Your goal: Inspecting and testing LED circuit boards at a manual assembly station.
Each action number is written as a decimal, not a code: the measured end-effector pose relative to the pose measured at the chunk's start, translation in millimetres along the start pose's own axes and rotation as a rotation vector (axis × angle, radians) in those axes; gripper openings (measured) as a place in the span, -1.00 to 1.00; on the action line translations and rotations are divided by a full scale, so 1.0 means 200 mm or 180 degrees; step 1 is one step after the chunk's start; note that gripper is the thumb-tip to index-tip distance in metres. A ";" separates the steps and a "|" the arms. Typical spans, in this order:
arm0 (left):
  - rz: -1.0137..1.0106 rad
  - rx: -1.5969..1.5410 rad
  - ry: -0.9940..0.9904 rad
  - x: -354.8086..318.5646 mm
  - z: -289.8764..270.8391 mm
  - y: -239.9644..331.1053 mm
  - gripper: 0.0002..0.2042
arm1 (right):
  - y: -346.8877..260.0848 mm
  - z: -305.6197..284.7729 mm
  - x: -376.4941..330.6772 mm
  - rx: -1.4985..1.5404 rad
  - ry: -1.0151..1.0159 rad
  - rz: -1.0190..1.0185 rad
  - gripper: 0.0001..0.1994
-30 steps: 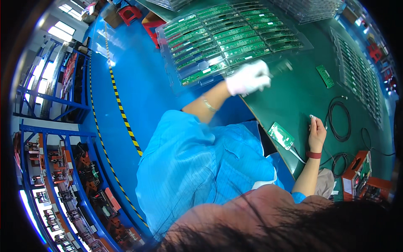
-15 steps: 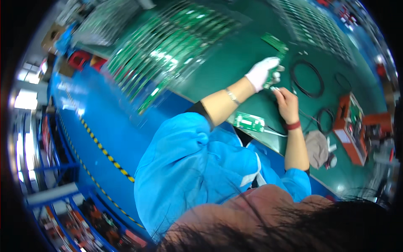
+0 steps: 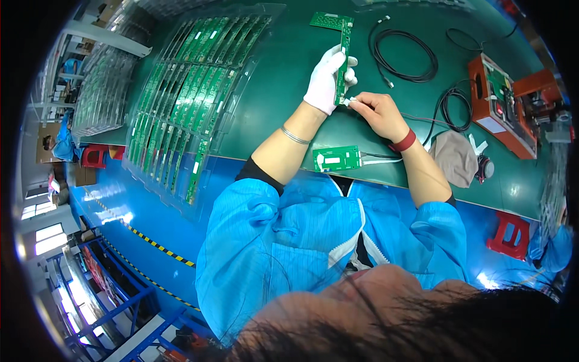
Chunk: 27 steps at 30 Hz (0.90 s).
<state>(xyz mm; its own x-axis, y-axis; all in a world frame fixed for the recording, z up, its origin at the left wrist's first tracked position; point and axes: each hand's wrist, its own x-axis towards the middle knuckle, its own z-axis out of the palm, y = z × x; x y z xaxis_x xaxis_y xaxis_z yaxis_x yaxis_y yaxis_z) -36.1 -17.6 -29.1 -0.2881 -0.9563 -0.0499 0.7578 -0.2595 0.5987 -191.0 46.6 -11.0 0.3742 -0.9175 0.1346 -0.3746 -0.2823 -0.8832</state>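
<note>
The two hands are now meeting at one place. The white-gloved left hand is holding a long narrow green circuit board above the dark green table, and its fingers are closing around the board at about the middle. The bare right hand is pinching a small white connector-like piece between thumb and forefinger, and this piece is being at the lower end of the board. This is probably meaning that both hands are working on the same board end; whether the piece is already seated, I cannot tell.

In the oldest frame, the left hand is passing, blurred, beside the clear plastic tray of green boards, and the right hand is staying well apart from it. Half a second ago the hands are already coming near each other. Now the view is looking steadier, and the tray is appearing more to the left, seemingly because the head is turning.

A flat rectangular green board is lying behind the upper end of the held board. A green board with a white rectangle is lying near the table edge.
</note>
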 end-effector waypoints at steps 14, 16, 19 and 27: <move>0.0707 0.1403 -0.0106 -0.07 0.08 -0.02 -0.59 | 0.00 0.04 -0.01 -0.0447 0.0215 -0.0051 -0.83; 0.0696 0.1330 -0.0024 -0.08 0.08 -0.03 -0.60 | 0.00 0.05 -0.01 -0.0540 0.0262 -0.0106 -0.83; 0.0717 0.1324 -0.0015 -0.08 0.09 -0.03 -0.61 | 0.01 0.06 -0.01 -0.0412 0.0201 0.0068 -0.83; 0.0759 0.1780 -0.0023 -0.08 0.08 0.01 -0.62 | 0.04 0.00 0.00 -0.0356 0.0167 -0.0214 -0.81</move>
<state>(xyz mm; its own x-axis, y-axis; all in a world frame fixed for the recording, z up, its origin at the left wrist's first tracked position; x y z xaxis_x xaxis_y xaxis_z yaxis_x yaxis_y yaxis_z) -40.0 0.4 -14.5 -0.1536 -0.9780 0.1415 0.3801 0.0737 0.9220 -193.0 44.7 -17.7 0.3580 -0.9080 0.2175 -0.4436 -0.3704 -0.8161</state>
